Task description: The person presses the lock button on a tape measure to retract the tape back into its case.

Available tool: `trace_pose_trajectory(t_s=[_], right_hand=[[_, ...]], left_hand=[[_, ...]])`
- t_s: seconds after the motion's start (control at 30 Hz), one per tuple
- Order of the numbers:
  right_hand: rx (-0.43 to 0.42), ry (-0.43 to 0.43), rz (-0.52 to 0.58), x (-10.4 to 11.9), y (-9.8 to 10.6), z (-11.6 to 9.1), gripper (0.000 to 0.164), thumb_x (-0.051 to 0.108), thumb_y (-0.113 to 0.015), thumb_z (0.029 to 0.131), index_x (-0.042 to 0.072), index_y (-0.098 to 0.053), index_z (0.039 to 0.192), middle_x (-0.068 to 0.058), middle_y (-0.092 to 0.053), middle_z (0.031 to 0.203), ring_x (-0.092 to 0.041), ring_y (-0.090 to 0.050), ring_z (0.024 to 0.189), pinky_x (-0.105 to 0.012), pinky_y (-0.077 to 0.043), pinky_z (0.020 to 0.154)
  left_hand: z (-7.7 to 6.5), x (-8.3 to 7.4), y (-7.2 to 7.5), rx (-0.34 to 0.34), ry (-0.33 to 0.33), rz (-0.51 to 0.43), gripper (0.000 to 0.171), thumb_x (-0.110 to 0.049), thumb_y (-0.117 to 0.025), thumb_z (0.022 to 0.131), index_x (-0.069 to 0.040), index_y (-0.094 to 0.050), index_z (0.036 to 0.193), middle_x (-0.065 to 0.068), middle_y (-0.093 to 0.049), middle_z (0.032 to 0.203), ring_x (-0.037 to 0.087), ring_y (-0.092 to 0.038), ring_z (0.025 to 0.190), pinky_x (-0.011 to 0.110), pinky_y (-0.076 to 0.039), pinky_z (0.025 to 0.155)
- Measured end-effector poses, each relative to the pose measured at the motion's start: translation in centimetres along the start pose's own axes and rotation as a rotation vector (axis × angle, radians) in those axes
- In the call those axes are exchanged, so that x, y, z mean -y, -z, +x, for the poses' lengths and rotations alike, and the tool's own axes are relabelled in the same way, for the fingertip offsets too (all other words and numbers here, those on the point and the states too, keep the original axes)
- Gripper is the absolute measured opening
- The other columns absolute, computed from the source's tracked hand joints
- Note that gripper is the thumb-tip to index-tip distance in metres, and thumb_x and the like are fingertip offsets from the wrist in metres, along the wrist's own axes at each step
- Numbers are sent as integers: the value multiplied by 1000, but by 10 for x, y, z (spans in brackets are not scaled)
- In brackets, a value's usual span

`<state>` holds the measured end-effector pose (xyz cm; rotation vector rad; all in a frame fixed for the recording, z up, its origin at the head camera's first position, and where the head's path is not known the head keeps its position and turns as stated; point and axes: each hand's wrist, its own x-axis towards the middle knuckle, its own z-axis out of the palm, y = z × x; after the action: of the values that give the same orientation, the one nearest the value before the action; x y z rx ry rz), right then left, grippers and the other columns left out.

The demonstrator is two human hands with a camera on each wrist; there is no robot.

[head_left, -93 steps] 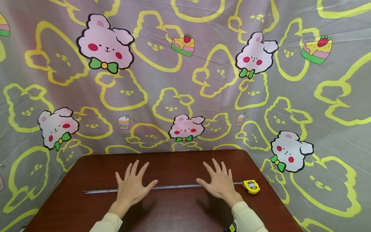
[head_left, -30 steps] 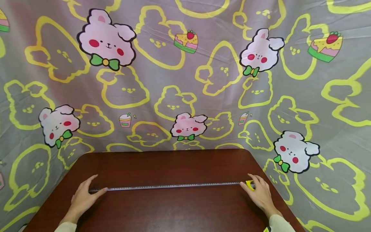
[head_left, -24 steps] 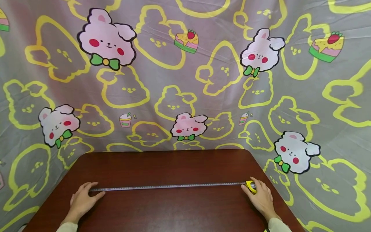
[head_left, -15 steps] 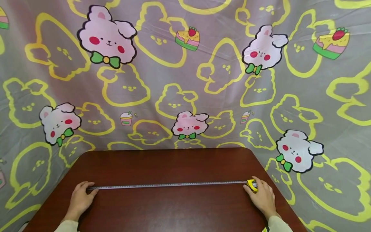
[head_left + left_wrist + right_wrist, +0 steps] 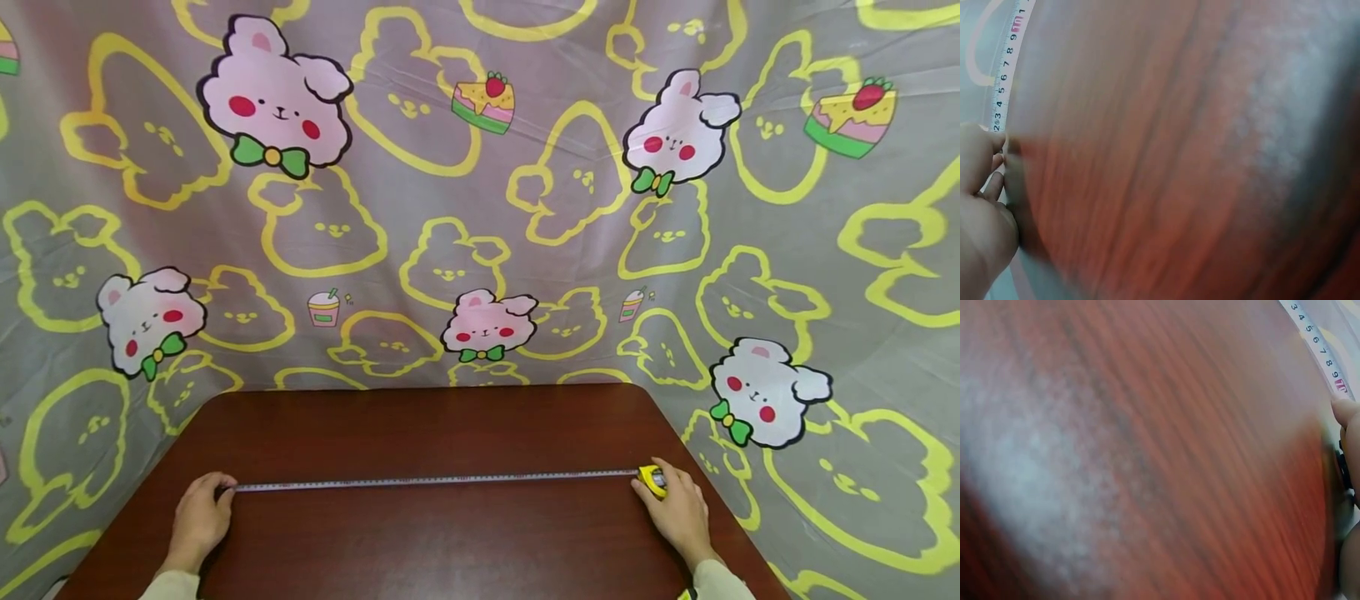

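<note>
A tape measure's printed blade (image 5: 435,480) runs straight across the table from left to right. My left hand (image 5: 201,517) pinches its free end between thumb and fingers. Up close in the left wrist view, that hand (image 5: 985,212) covers the tip of the blade (image 5: 1007,69), just below the 2 mark. At the other end, my right hand (image 5: 681,512) grips the yellow tape case (image 5: 652,481), thumb on the near side and fingers behind. The right wrist view shows the thumb of that hand (image 5: 1349,425) beside the blade (image 5: 1319,347) near a red-marked number; the case is mostly hidden there.
The brown wood-grain table (image 5: 450,542) has rounded far corners. A grey curtain (image 5: 555,183) printed with rabbits, cakes and yellow outlines hangs behind it and along both sides.
Both hands have moved apart, from spread open over the table to the two ends of the tape measure. The right hand has taken hold of the case, and the left fingers have closed on the blade's end.
</note>
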<state>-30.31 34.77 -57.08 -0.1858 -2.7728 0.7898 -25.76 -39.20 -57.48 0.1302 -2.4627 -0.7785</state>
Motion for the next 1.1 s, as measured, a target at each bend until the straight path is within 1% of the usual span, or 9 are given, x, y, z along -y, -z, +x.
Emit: trace_pose_trajectory(t_s=[0.2,0.33,0.57,0.7,0.73,0.8,0.9,1.0,1.1], right_hand=[[-11,30,21,1,0,-1,72,47,-74,94,5,-50,147,-34,-47,141,-55,-44,122,-69,-33,96],[-33,50,26,2,0,-2,71,47,-76,93,4,-52,145,-34,-49,139,-56,-47,119,-69,-35,92],[-13,67,34,5,6,1,74,49,-75,94,4,-50,146,-34,-49,139,-58,-47,120,-69,-37,90],[-44,107,76,8,11,5,76,46,-79,92,0,-50,145,-35,-52,135,-54,-51,117,-66,-40,90],[-49,111,88,9,12,6,76,44,-80,91,0,-49,145,-35,-52,134,-52,-51,115,-65,-40,90],[-59,94,122,12,15,8,78,45,-81,90,0,-48,146,-34,-53,133,-49,-53,114,-62,-41,90],[-51,35,174,17,20,12,80,48,-80,90,4,-47,148,-31,-52,134,-45,-52,114,-59,-41,91],[-37,-7,228,23,25,14,81,52,-78,90,6,-46,149,-30,-49,137,-45,-49,116,-58,-40,92],[-26,-6,261,29,29,16,79,49,-77,92,5,-45,149,-29,-46,137,-45,-46,116,-58,-40,93]], left_hand=[[-3,3,4,-15,51,16,7,5,-63,96,3,-67,103,34,-64,119,58,-59,106,65,-42,86],[-4,4,7,-18,70,1,8,3,-63,98,2,-67,105,33,-66,113,57,-59,105,64,-43,85],[-3,1,15,-24,58,-31,7,4,-63,98,4,-64,105,36,-62,113,57,-57,107,63,-42,86],[0,-2,21,-31,79,-50,8,3,-62,100,4,-64,107,37,-61,117,59,-56,108,63,-42,86],[1,-3,22,-36,89,-51,9,2,-62,100,3,-64,108,37,-62,116,57,-57,106,62,-42,85],[4,-5,25,-44,112,-57,10,1,-61,101,3,-64,110,37,-62,115,54,-59,100,60,-43,82],[9,-8,30,-51,150,-58,13,-2,-59,103,2,-65,114,35,-63,115,45,-59,89,53,-42,76],[13,-14,36,-54,201,-102,17,-3,-56,104,3,-63,119,34,-61,123,47,-57,98,54,-41,80],[16,-20,41,-53,259,-153,21,-4,-52,106,5,-60,124,35,-56,132,52,-52,114,58,-38,88]])
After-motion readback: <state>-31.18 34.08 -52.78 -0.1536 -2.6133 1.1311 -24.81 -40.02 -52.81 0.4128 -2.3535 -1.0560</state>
